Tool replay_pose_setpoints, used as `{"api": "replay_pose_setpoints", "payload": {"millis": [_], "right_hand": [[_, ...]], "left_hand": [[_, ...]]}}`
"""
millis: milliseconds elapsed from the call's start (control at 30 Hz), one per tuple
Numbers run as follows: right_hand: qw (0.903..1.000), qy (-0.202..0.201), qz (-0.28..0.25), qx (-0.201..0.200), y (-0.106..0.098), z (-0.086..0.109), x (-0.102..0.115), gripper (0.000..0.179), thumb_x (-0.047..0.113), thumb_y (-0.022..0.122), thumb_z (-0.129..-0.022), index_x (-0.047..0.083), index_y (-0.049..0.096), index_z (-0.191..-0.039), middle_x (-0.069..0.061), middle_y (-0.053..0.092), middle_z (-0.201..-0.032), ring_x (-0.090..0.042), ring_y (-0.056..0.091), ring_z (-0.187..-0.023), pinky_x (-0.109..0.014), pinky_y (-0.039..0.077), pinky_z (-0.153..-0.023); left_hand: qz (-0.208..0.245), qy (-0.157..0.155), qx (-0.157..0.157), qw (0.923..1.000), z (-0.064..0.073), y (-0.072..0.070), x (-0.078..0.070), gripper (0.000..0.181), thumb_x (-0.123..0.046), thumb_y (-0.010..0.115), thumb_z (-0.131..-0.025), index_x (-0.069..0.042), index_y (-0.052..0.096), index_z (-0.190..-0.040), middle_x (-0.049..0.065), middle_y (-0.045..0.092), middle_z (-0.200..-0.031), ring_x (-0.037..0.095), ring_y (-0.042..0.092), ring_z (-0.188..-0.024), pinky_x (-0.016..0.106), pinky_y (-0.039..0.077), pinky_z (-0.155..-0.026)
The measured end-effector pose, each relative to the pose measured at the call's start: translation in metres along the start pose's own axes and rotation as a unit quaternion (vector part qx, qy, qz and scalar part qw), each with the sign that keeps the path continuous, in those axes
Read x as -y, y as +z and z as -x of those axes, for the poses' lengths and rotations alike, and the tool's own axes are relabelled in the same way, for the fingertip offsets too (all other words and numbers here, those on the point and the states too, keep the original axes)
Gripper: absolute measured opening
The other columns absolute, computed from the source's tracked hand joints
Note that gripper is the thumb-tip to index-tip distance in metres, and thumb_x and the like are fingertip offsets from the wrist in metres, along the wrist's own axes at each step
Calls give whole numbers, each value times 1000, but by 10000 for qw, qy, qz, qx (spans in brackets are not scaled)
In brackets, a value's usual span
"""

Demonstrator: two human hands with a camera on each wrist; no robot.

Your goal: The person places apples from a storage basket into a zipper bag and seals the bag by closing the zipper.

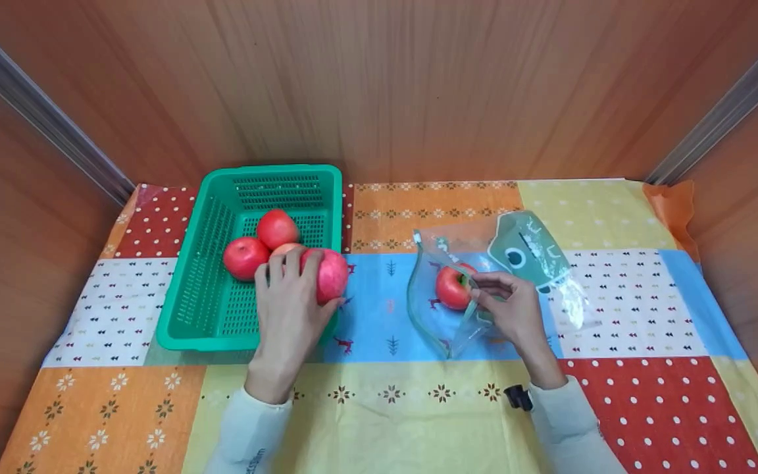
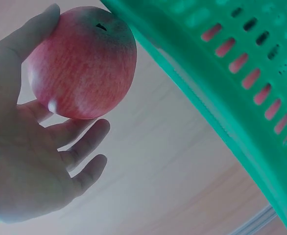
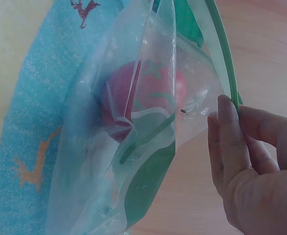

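My left hand point(image 1: 289, 299) grips a red apple point(image 1: 331, 276) between thumb and fingers, above the right rim of the green basket point(image 1: 181, 344). In the left wrist view that apple point(image 2: 82, 63) shows whole, close to the basket's edge. Several more red apples point(image 1: 246, 258) lie in the basket, one partly hidden behind my fingers. On the right, my right hand point(image 1: 507, 306) pinches the green-edged lip of a clear zip bag point(image 1: 428, 329). The bag's mouth gapes toward the left, and one apple point(image 1: 451, 288) is inside it. The right wrist view shows fingertips point(image 3: 227, 105) on the bag's green strip.
A patchwork-print cloth point(image 1: 392, 421) covers the table. Wooden panels point(image 1: 418, 85) stand at the back and both sides. The bag's green printed part point(image 1: 527, 250) lies to the right of the apple in it.
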State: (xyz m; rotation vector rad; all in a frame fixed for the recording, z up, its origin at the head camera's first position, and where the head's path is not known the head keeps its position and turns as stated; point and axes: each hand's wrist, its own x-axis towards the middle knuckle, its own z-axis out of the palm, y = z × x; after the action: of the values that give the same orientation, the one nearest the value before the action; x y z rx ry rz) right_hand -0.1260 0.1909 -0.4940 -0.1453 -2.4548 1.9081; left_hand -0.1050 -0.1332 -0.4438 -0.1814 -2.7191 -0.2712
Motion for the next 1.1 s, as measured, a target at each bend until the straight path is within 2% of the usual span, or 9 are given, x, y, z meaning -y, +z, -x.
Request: {"api": "replay_pose_setpoints", "payload": {"millis": [333,400,500,767,967,1100], "right_hand": [[10000,-50,14,26,0,1,0,24,-6,75,-94,-9,74,-118,-26,75,-113,-10,75,-87,-22,62,-71],[10000,-32,21,31,-1,1,-1,24,-6,75,-94,-9,74,-118,-25,75,-113,-6,74,-85,-22,62,-71],[10000,-18,60,33,-1,1,0,25,-5,75,-94,-8,74,-119,-24,76,-114,-7,74,-87,-22,62,-73],[10000,-34,79,19,-1,2,-1,25,-5,76,-94,-7,74,-119,-24,76,-115,-15,76,-91,-22,62,-72],[10000,-85,-30,-23,0,1,-2,25,-9,76,-92,-11,74,-116,-26,76,-112,-9,75,-86,-22,62,-70],[10000,-81,-55,-16,-1,1,-3,26,-10,76,-91,-12,73,-116,-26,76,-112,-4,73,-82,-22,62,-70]], "left_hand": [[0,126,67,9999,0,3,-17,82,-37,101,-69,-8,65,-137,19,63,-135,39,56,-126,58,46,-105],[6,173,68,9998,0,4,-20,82,-37,101,-69,-9,65,-138,18,63,-135,38,56,-126,57,47,-105],[-1,236,83,9997,0,5,-24,83,-38,101,-69,-9,65,-138,18,63,-135,38,56,-126,56,47,-104],[-15,320,310,9990,-1,12,-37,82,-40,99,-70,-11,65,-139,16,63,-138,35,57,-125,54,47,-106],[-203,484,343,9980,1,19,-48,82,-46,98,-71,-12,66,-138,15,63,-139,33,58,-124,50,48,-105],[-176,624,425,9970,4,25,-56,81,-48,97,-72,-13,66,-138,15,63,-137,33,57,-124,51,47,-105]]}}
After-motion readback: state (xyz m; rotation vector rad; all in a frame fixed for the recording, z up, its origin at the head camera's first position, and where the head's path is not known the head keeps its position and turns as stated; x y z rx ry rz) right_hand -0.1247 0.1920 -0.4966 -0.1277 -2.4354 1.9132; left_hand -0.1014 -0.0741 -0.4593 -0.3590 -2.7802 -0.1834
